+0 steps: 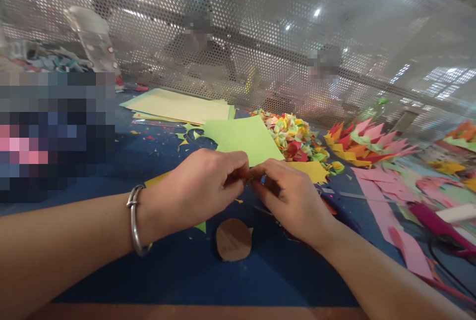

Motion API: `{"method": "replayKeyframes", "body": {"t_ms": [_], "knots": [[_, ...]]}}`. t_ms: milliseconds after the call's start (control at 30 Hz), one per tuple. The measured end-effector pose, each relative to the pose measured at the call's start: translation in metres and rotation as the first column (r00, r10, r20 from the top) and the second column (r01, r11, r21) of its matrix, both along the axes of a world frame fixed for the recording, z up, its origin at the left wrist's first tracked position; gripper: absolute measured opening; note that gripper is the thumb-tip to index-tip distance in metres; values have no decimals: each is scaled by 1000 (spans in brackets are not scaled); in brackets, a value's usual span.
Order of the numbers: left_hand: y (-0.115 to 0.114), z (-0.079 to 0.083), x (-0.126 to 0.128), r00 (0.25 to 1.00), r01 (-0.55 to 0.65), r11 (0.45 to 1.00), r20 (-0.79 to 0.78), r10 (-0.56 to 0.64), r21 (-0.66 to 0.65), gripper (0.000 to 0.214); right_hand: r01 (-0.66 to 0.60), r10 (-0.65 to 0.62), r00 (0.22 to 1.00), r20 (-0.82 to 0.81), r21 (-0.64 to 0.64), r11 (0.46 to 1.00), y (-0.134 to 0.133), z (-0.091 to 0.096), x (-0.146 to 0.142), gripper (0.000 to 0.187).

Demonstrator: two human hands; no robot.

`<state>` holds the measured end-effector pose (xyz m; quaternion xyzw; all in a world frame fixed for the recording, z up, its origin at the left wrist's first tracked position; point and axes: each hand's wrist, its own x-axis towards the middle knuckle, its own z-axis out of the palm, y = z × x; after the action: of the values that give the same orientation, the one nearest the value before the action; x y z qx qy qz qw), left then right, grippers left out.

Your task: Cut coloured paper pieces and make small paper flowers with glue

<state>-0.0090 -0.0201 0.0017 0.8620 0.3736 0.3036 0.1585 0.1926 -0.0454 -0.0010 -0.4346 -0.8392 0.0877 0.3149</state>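
My left hand (203, 184), with a silver bangle on the wrist, is closed in a pinch. Its fingertips meet those of my right hand (292, 196), which is bent into a pinch as well. What lies between the fingers is mostly hidden; only a tiny yellowish-green bit shows. Just beyond both hands is a light green paper sheet (243, 136). A round brown cardboard piece (233, 240) lies on the blue table below them. Yellow paper (310, 171) with a jagged edge sits beyond my right hand.
A paper stack (182, 104) lies at the back left, near green offcuts (191, 132). Small folded papers (293, 136) are heaped behind the green sheet. Spiky paper pieces (368, 144), pink strips (379, 201) and a magenta corded tool (439, 228) occupy the right. A perforated screen (256, 37) stands behind.
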Motion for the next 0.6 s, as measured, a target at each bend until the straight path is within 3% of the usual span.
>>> {"method": "replayKeyframes", "body": {"t_ms": [167, 600], "knots": [[0, 1, -1, 999, 20, 997, 38, -17, -74, 8, 2, -1, 1000, 29, -15, 1000, -3, 2, -1, 14], [2, -2, -3, 1000, -5, 996, -4, 4, -85, 7, -32, 32, 999, 10, -45, 998, -4, -2, -2, 14]]}}
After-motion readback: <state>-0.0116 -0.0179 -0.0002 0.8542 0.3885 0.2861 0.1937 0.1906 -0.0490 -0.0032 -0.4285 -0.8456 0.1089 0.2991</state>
